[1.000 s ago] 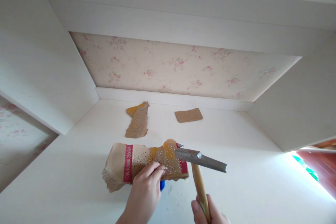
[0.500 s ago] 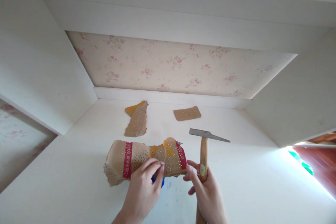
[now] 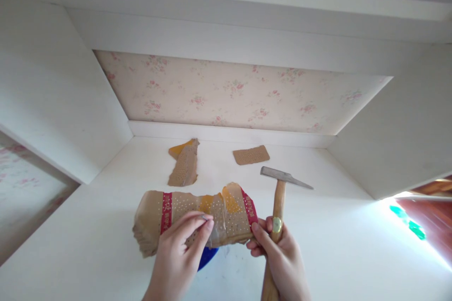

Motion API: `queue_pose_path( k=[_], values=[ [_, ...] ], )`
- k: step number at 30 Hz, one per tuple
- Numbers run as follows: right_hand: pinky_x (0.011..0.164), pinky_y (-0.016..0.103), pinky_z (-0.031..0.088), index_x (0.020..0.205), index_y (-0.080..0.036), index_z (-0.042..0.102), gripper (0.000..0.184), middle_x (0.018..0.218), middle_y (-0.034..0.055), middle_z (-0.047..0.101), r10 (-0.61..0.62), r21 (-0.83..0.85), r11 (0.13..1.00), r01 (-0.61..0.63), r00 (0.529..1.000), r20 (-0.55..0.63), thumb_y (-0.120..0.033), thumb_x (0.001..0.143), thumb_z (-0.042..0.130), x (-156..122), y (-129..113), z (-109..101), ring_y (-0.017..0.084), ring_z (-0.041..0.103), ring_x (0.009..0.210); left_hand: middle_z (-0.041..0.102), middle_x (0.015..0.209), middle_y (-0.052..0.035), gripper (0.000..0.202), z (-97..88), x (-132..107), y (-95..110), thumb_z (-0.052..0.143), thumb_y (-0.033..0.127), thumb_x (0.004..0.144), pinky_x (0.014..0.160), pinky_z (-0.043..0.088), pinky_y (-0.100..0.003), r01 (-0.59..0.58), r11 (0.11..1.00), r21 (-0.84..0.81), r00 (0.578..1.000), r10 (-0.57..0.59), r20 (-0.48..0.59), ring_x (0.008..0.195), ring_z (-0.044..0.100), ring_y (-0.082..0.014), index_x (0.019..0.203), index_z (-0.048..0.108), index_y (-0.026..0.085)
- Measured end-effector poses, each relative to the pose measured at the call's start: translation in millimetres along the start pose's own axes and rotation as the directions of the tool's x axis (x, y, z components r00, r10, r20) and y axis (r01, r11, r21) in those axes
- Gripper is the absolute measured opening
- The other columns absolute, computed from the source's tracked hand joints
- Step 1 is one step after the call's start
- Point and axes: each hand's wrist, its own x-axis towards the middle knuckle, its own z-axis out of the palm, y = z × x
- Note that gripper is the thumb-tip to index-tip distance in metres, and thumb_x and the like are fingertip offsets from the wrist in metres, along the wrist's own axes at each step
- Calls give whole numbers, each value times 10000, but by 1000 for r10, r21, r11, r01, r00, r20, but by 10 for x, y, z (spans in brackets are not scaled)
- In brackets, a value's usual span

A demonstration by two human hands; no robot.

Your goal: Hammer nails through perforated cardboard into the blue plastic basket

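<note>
A folded piece of brown cardboard (image 3: 183, 202) with red printed bands and many small punched holes spans the space between my hands. My left hand (image 3: 178, 240) is closed in a pinch over its face, with the grey tip of a thin nail (image 3: 205, 217) showing at the fingertips; most of it is hidden. My right hand (image 3: 278, 249) grips the wooden handle of a hammer (image 3: 278, 202), its metal head up, while thumb and fingers also pinch the cardboard's right edge. Part of a blue object (image 3: 208, 257) shows under the cardboard; its kind is hidden.
Torn perforated cardboard pieces (image 3: 184, 164) lie at the back left of the white tabletop (image 3: 339, 254), and a rectangular cardboard piece (image 3: 251, 155) lies farther right. White side panels, a floral back wall (image 3: 233, 89) and an overhead shelf (image 3: 282, 0) enclose the space.
My left hand has moved slightly left and down, away from the cardboard's middle. The cardboard and hammer have tilted a little; my right fingers now clasp the cardboard's edge more fully.
</note>
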Motion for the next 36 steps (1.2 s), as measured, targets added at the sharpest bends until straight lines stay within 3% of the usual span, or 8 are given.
queue_pose_path(
  k=[3,9,12,18,23,26,30,36],
  values=[
    [440,208,504,762,-214,488,442,663,-20,697,6,21,1000,-5,999,-51,-471,668,835,-80,-12,0,118,625,481,773,895,-2,148,-43,-10,51,616,308,899,757,565,-147,-36,998,50,999,34,38,798,736,-132,863,742,238],
    [450,220,509,743,-215,490,480,621,-37,658,102,31,994,-100,993,-55,-489,602,858,-52,192,-39,130,635,477,780,870,-3,186,97,-18,-42,576,326,910,721,566,-158,99,989,114,970,-122,211,762,736,-139,918,733,228],
    [448,218,509,745,-215,484,489,616,-40,652,116,20,993,-115,991,-61,-505,602,851,6,300,-60,124,628,469,767,855,-13,211,169,27,-132,531,311,932,726,560,-175,120,987,102,953,-144,268,759,726,-142,972,715,217],
    [465,209,515,777,-211,483,477,638,-44,658,103,0,995,-103,994,-47,-505,640,833,69,368,-67,111,628,487,711,963,-62,286,219,84,-237,490,317,959,844,524,-239,17,993,115,953,-51,299,898,685,-170,825,717,208],
    [453,210,506,779,-212,469,479,659,-32,675,99,-17,995,-100,995,-33,-502,650,827,106,371,-55,108,622,479,751,951,-41,188,234,100,-265,562,296,914,873,510,-247,95,992,88,939,-119,322,911,696,-180,888,730,216],
    [461,208,508,782,-210,473,457,641,-38,666,99,-21,995,-100,995,-28,-484,665,820,124,367,-49,109,625,485,763,918,-36,196,224,118,-240,568,333,903,792,524,-239,195,977,80,923,-211,321,828,710,-180,897,720,209],
    [455,204,502,784,-208,479,435,625,-42,658,100,-24,995,-100,995,-15,-470,681,809,141,356,-40,107,623,478,730,721,-22,286,201,128,-212,537,418,909,616,503,-231,282,958,52,898,-283,336,656,682,-175,904,705,186],
    [446,197,487,786,-211,472,415,553,-66,613,96,-27,995,-96,995,-4,-457,700,795,133,334,-33,105,602,461,712,673,-20,327,203,134,-247,535,457,907,615,492,-233,288,956,49,901,-288,323,652,678,-179,824,693,182]
  ],
)
